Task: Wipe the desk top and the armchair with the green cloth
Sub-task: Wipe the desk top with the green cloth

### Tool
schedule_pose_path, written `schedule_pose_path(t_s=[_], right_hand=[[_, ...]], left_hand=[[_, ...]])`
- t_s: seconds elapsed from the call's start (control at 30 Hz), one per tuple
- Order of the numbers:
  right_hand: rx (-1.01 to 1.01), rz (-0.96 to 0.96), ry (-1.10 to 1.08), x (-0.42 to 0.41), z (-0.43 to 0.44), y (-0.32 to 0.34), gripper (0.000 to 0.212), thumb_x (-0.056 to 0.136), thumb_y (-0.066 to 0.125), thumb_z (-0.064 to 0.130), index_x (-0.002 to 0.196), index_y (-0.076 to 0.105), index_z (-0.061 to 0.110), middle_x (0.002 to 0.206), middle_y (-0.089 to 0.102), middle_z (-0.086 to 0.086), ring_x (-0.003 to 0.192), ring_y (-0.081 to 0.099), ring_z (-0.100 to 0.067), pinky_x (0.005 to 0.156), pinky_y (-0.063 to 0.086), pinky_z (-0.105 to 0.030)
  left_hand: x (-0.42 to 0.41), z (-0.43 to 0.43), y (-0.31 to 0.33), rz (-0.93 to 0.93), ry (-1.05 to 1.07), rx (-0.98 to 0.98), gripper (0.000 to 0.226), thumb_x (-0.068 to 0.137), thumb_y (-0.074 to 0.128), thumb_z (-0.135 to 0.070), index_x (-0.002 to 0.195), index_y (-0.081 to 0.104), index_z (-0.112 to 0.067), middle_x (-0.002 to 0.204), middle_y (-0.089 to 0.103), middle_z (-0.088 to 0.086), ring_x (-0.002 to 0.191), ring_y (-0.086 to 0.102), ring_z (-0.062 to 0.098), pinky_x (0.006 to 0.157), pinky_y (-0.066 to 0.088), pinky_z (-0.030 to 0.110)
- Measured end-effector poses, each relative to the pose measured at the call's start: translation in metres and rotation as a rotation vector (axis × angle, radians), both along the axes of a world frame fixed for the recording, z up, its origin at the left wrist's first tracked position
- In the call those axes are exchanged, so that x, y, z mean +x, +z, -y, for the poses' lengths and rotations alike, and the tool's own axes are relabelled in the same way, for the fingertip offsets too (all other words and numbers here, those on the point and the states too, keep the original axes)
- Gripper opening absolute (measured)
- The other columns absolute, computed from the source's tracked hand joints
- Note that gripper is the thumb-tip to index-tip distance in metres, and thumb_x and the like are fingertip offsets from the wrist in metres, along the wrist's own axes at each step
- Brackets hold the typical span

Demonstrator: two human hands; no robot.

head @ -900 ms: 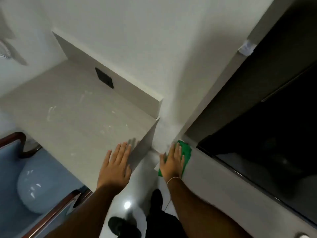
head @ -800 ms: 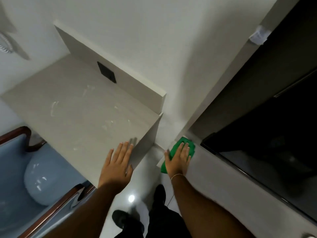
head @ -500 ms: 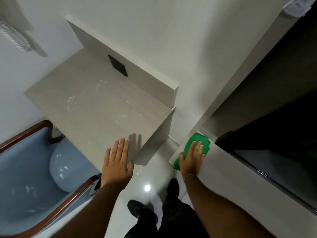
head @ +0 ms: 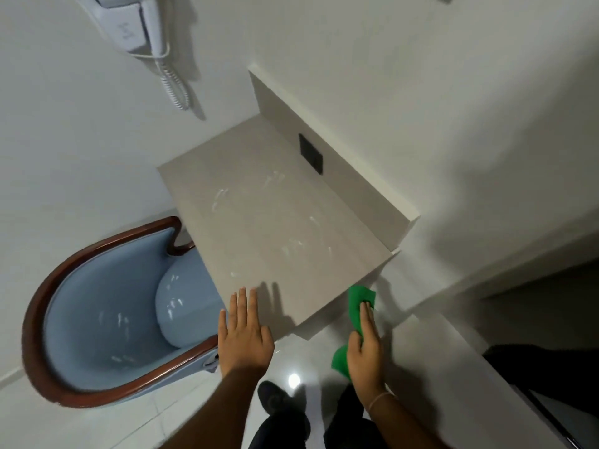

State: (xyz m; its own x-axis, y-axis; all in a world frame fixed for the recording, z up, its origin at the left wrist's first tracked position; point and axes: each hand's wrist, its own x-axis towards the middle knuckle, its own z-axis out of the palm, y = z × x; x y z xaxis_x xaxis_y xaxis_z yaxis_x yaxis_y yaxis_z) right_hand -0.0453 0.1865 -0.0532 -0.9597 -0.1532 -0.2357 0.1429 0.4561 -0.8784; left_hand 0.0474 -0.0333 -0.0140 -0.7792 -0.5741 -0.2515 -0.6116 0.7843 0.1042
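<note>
The beige desk top runs from the middle of the view toward the wall and carries several pale smears. My left hand lies flat, fingers apart, at the desk's near corner. The green cloth hangs in my right hand, which grips it just off the desk's right side, above the floor. The light blue armchair with a dark wood rim is tucked under the desk's left side.
A white wall phone with a coiled cord hangs above the desk. A black socket plate sits in the desk's back panel. A white counter with a dark opening stands at right. My shoes show on the glossy floor.
My right hand has lifted the green cloth off the white counter at right and carried it left toward the desk's side. The view has swung left, showing more of the armchair.
</note>
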Motion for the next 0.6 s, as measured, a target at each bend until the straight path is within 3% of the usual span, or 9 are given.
schedule_pose_path(t_s=[0.1,0.17,0.3,0.37,0.47,0.6], right_hand=[[-0.059,-0.039,0.216,-0.004,0.053,0.005,0.073,0.102,0.048,-0.006,0.163,0.024,0.027,0.173,0.018,0.008,0.16,0.018,-0.007,0.13,0.02,-0.027],[-0.011,-0.142,0.397,-0.007,0.09,0.002,0.071,0.104,0.046,0.003,0.165,0.019,0.028,0.175,0.013,0.011,0.161,0.011,-0.002,0.13,0.017,-0.024],[0.294,-0.239,0.901,-0.011,0.166,-0.03,0.068,0.108,0.037,0.023,0.168,0.005,0.027,0.174,-0.007,0.011,0.163,-0.005,-0.009,0.135,0.008,-0.038],[0.482,-0.396,1.055,-0.008,0.191,-0.049,0.064,0.108,0.03,0.036,0.168,0.01,0.025,0.174,-0.002,0.006,0.163,-0.001,-0.016,0.132,0.0,-0.045],[0.577,-0.528,1.051,-0.004,0.209,-0.068,0.06,0.111,0.016,0.05,0.166,0.02,0.026,0.175,0.018,0.002,0.163,0.011,-0.019,0.128,0.008,-0.047],[0.668,-0.524,1.014,-0.005,0.224,-0.081,0.056,0.111,0.02,0.049,0.164,0.023,0.031,0.175,0.018,0.004,0.163,0.012,-0.019,0.13,0.011,-0.048]], left_hand=[[0.005,0.012,-0.011,-0.008,0.108,0.023,0.078,0.096,0.009,-0.042,0.167,-0.018,-0.021,0.18,-0.017,0.005,0.166,-0.019,0.022,0.136,-0.009,0.048],[0.002,0.021,-0.019,-0.033,0.161,0.04,0.077,0.099,0.013,-0.041,0.169,-0.011,-0.021,0.18,-0.015,0.003,0.166,-0.016,0.021,0.136,-0.008,0.048],[-0.004,0.056,-0.045,-0.101,0.239,0.081,0.072,0.103,0.016,-0.041,0.17,-0.004,-0.024,0.179,-0.011,0.0,0.167,-0.012,0.02,0.136,-0.006,0.046],[-0.005,0.079,-0.062,-0.126,0.297,0.101,0.07,0.105,0.014,-0.042,0.171,-0.004,-0.026,0.18,-0.012,-0.001,0.167,-0.012,0.018,0.136,-0.004,0.046],[-0.014,0.118,-0.084,-0.181,0.362,0.13,0.069,0.108,0.013,-0.043,0.172,-0.002,-0.026,0.18,-0.01,-0.003,0.167,-0.01,0.017,0.136,-0.003,0.044],[-0.046,0.168,-0.11,-0.233,0.402,0.202,0.069,0.109,0.012,-0.045,0.172,-0.004,-0.023,0.18,-0.013,-0.002,0.168,-0.01,0.017,0.136,-0.005,0.043]])
